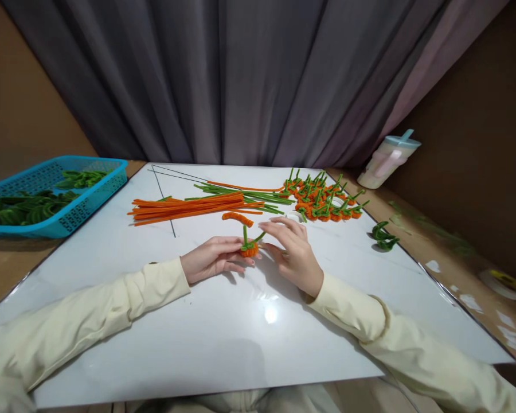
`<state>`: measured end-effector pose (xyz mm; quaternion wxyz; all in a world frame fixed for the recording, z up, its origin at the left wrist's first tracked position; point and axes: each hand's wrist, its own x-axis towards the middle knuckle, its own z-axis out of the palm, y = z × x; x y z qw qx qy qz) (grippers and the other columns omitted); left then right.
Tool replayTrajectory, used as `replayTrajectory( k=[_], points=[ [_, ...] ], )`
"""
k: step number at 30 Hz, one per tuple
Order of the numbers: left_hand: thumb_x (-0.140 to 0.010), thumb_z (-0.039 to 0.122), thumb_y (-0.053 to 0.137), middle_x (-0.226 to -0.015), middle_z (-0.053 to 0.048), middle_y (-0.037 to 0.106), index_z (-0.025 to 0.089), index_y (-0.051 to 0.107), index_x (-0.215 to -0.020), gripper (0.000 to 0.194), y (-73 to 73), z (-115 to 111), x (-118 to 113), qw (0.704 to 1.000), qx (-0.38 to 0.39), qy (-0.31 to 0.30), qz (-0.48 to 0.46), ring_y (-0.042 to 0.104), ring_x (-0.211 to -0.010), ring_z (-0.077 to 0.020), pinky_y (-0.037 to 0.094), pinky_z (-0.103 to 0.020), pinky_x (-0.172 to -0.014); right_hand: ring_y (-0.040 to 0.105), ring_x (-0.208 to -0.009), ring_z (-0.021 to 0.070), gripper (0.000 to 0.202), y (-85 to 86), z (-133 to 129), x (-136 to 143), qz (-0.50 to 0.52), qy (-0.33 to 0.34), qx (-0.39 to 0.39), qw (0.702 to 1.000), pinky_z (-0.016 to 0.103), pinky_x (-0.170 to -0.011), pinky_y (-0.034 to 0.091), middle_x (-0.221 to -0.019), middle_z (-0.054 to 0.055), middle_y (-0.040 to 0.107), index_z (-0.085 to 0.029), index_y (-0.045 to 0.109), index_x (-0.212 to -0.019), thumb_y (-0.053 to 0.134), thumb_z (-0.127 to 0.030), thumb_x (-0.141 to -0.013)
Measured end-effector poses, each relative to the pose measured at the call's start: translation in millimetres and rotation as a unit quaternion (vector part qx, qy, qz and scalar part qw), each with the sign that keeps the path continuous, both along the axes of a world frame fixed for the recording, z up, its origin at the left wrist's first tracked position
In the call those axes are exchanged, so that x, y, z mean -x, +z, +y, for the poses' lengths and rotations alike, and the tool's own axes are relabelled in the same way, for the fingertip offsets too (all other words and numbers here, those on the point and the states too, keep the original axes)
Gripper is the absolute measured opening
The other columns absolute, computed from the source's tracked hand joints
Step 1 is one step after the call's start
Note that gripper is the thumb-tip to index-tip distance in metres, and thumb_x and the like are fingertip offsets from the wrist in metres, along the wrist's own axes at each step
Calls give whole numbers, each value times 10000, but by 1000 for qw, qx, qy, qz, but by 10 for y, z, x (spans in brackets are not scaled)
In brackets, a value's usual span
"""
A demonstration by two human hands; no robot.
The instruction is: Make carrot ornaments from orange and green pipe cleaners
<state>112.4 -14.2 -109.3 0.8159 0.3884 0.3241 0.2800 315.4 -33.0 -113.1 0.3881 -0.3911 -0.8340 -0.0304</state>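
My left hand (218,256) grips a small orange and green pipe-cleaner piece (250,251) between thumb and fingers, above the white table. The piece has a ribbed orange body, with two green ends standing up from it. From the right, my right hand (296,255) closes its fingertips at the slanting green pipe-cleaner end (260,236). Just behind the hands lies a short coiled orange piece (238,218). Beyond it rests a bundle of orange pipe cleaners (189,207), with green pipe cleaners (249,193) behind.
Several finished orange and green pieces (322,198) cluster at the back right, near a white tape roll (295,217). Curled green pieces (384,236) lie at the right edge. A blue basket (92,201) with green pieces stands left; a lidded cup (388,162) stands right.
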Motion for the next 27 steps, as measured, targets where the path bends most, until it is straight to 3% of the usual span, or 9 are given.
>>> replayTrajectory(
  k=[4, 8, 17, 22, 27],
  points=[
    [-817, 148, 551, -949, -105, 682, 136, 613, -1043, 234, 13, 0, -11, 997, -28, 66, 15, 669, -808, -177, 556, -233, -653, 465, -1030, 268, 310, -21, 36, -27, -50, -87, 68, 993, 388, -831, 353, -1088, 123, 569, -143, 520, -1064, 498, -159, -755],
    [-788, 151, 574, -1005, -106, 663, 120, 636, -941, 168, 21, 26, -6, 994, -57, 90, 20, 652, -843, -178, 548, -232, -666, 490, -836, 229, 175, -24, 44, -21, -140, -109, 152, 972, 332, -729, 362, -907, 96, 584, -147, 560, -870, 494, -184, -712],
    [-812, 190, 537, -978, -128, 668, 93, 635, -878, 153, 37, 36, -3, 992, -36, 118, 0, 649, -847, -187, 550, -241, -671, 522, -770, 194, 157, 34, 4, 9, -233, -152, 177, 944, 281, -565, 301, -867, 66, 601, -170, 497, -823, 471, -155, -669],
    [-790, 194, 616, -1007, -106, 661, 111, 643, -934, 168, 27, 59, 2, 993, -51, 104, 39, 640, -855, -146, 538, -186, -684, 529, -769, 196, 113, -28, 277, -74, -288, -89, 149, 942, 284, -560, 286, -833, 71, 602, -164, 502, -811, 449, -153, -712],
    [-768, 210, 647, -950, -78, 672, 147, 636, -987, 228, 19, 140, 18, 992, -24, 120, 42, 643, -832, -139, 532, -204, -711, 513, -746, 188, 124, -38, 570, -90, -260, -24, 140, 955, 282, -586, 301, -793, 62, 586, -163, 504, -795, 433, -139, -697]
  ],
)
